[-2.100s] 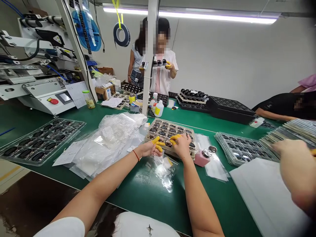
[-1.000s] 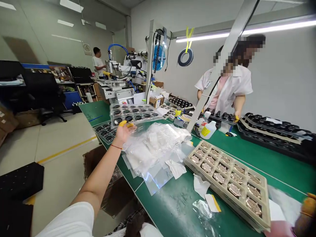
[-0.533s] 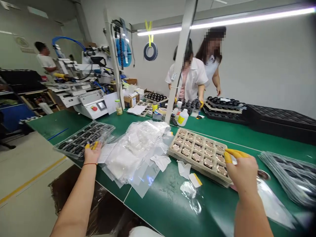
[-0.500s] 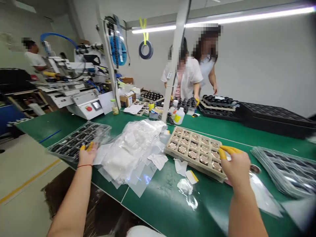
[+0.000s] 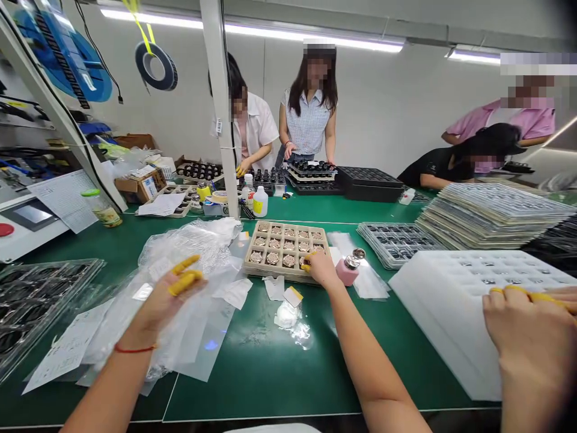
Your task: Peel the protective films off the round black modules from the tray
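Observation:
My left hand (image 5: 174,294), with yellow finger covers, hovers over a heap of clear plastic bags and sheets (image 5: 180,246). Its fingers are stretched out and hold nothing. My right hand (image 5: 323,269) reaches into the front right of a beige tray (image 5: 261,270), whose compartments hold round, rose-gold metal parts (image 5: 272,258). Its fingertips are pinched together at a compartment there; what they grip is hidden. Just right of that hand stands a pink bottle with a metal top (image 5: 348,272). Paper scraps (image 5: 273,288) and a crumpled clear wrapper (image 5: 288,314) lie before the tray.
Another person's hand (image 5: 527,325) rests on a white foam block with slots (image 5: 451,319) at right. Clear trays (image 5: 396,243) and a tall tray stack (image 5: 491,213) stand behind it. A clear tray of black parts (image 5: 40,294) lies at left. Co-workers (image 5: 309,120) stand across the bench.
My view has swung right. My left hand has left the clear tray of black parts and is over the plastic sheets. My right hand has moved from the beige tray's right edge onto its front right compartments.

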`<control>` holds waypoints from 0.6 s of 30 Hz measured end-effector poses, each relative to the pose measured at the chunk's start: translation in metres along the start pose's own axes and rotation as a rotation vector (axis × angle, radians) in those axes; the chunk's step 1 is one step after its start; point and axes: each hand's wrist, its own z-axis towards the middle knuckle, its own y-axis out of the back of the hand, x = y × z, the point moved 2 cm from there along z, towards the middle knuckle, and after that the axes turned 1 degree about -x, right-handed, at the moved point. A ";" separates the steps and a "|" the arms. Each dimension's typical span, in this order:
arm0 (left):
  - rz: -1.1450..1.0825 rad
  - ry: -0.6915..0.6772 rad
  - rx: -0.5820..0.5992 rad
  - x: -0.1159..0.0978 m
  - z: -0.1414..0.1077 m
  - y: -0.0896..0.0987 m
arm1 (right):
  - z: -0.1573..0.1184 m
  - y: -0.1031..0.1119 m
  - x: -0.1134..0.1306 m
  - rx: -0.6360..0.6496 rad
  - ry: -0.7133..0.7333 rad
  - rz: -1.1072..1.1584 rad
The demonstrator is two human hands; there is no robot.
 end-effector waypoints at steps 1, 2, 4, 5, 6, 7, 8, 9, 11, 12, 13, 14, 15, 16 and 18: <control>0.070 0.076 0.143 0.017 -0.002 -0.022 | 0.003 -0.002 0.003 0.008 0.014 -0.012; 0.131 0.141 0.288 0.033 -0.005 -0.041 | 0.005 -0.004 0.005 0.015 0.027 -0.022; 0.229 0.211 0.486 0.062 -0.013 -0.070 | 0.010 -0.005 0.006 0.034 0.054 -0.033; 0.261 0.229 0.558 0.075 -0.017 -0.080 | 0.011 -0.005 0.006 0.045 0.066 -0.034; 0.273 0.244 0.618 0.086 -0.020 -0.089 | 0.012 -0.004 0.005 0.053 0.074 -0.032; 0.276 0.256 0.656 0.095 -0.023 -0.097 | 0.011 -0.003 0.004 0.054 0.076 -0.027; 0.286 0.267 0.681 0.103 -0.026 -0.103 | 0.010 -0.002 0.003 0.048 0.070 -0.020; 0.300 0.278 0.697 0.111 -0.028 -0.108 | 0.009 0.000 0.003 0.033 0.056 -0.011; 0.322 0.289 0.707 0.122 -0.029 -0.114 | 0.001 0.003 0.005 -0.012 0.018 0.019; 0.326 0.289 0.706 0.127 -0.028 -0.115 | -0.005 0.004 0.008 -0.038 0.002 0.028; 0.329 0.281 0.699 0.130 -0.026 -0.115 | -0.012 0.005 0.014 -0.064 0.001 0.059; 0.336 0.266 0.692 0.133 -0.024 -0.114 | -0.020 0.005 0.021 -0.084 0.019 0.130; 0.344 0.242 0.686 0.135 -0.022 -0.111 | -0.028 0.003 0.030 -0.090 0.054 0.226; 0.349 0.216 0.687 0.135 -0.020 -0.108 | -0.037 0.000 0.041 -0.081 0.114 0.395; 0.335 0.175 0.721 0.136 -0.017 -0.101 | -0.052 -0.010 0.063 0.032 0.234 0.720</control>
